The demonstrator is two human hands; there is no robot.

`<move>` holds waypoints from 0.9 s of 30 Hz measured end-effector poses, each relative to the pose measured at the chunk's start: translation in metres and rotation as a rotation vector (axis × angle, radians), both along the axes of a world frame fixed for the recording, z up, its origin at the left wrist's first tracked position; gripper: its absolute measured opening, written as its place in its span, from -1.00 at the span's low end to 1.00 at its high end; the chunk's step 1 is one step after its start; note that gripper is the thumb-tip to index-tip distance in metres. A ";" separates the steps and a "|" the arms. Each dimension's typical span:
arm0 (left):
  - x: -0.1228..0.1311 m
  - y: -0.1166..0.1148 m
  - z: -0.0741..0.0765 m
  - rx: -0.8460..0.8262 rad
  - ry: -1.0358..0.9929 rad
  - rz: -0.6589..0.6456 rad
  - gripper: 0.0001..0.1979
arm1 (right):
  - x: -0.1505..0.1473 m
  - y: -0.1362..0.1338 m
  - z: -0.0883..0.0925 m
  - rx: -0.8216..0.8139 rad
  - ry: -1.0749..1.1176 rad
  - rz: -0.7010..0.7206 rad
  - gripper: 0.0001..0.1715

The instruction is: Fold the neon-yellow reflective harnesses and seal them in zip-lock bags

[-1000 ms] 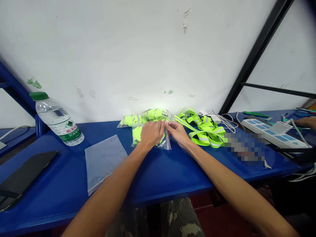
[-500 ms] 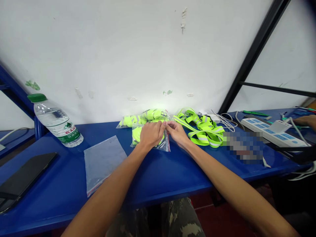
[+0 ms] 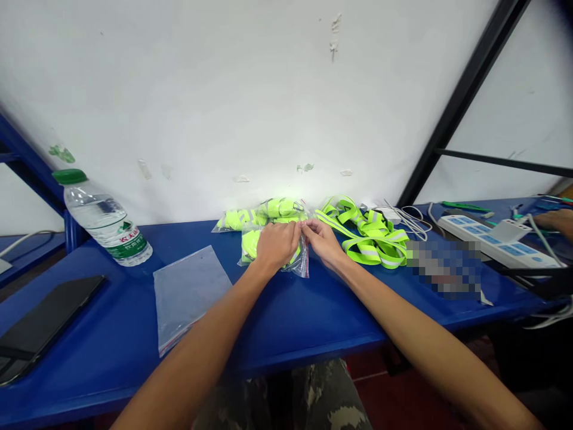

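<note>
A clear zip-lock bag (image 3: 299,267) with a folded neon-yellow reflective strap inside lies under my hands. My left hand (image 3: 278,243) is closed over the bag and covers much of it. With its fingertips pinched at the bag's red-lined opening edge, my right hand (image 3: 323,242) meets the left thumb. Just behind are more bagged reflective straps (image 3: 237,220). To the right of my right hand lie loose neon-yellow straps with silver stripes (image 3: 373,239). An unfilled clear zip-lock bag (image 3: 190,292) rests flat to the left of my left forearm.
A water bottle (image 3: 111,230) with a green cap stands on the blue table (image 3: 295,328) at left, near a black phone (image 3: 45,322). At right are a white power strip (image 3: 496,242), white cables (image 3: 414,221) and another person's hand (image 3: 557,221). A wall rises behind.
Both hands stay at the bag's edge, with only a slight shift of the fingers. The bag and straps have not visibly moved; the view has shifted a little.
</note>
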State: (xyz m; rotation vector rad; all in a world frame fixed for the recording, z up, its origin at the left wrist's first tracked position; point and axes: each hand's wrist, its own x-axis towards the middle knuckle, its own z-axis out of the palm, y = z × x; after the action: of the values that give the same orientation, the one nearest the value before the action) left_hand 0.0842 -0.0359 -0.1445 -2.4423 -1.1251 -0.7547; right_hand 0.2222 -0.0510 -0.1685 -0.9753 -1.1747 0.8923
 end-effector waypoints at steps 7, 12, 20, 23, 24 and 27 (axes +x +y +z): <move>0.001 0.000 -0.001 0.011 0.006 -0.016 -0.53 | 0.001 0.002 -0.003 -0.009 -0.012 -0.010 -0.53; 0.001 -0.001 0.000 0.003 -0.021 -0.016 -0.53 | 0.003 0.002 0.000 0.000 0.002 0.023 -0.56; 0.000 -0.002 0.003 -0.026 -0.089 0.027 -0.51 | 0.010 -0.001 0.010 -0.051 0.065 0.081 -0.51; 0.001 -0.002 0.004 -0.020 -0.091 0.035 -0.51 | 0.010 -0.002 0.010 -0.069 0.105 0.074 -0.51; 0.001 -0.002 0.004 -0.015 -0.096 0.042 -0.51 | 0.010 -0.002 0.011 -0.074 0.119 0.094 -0.51; 0.001 -0.001 0.003 0.001 -0.124 0.067 -0.50 | 0.011 -0.003 0.011 -0.112 0.128 0.173 -0.50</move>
State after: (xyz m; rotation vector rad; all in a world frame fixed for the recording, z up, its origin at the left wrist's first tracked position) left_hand 0.0849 -0.0372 -0.1411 -2.3722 -1.2456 -0.8955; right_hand 0.2335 -0.0544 -0.1570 -0.9014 -1.1211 1.1517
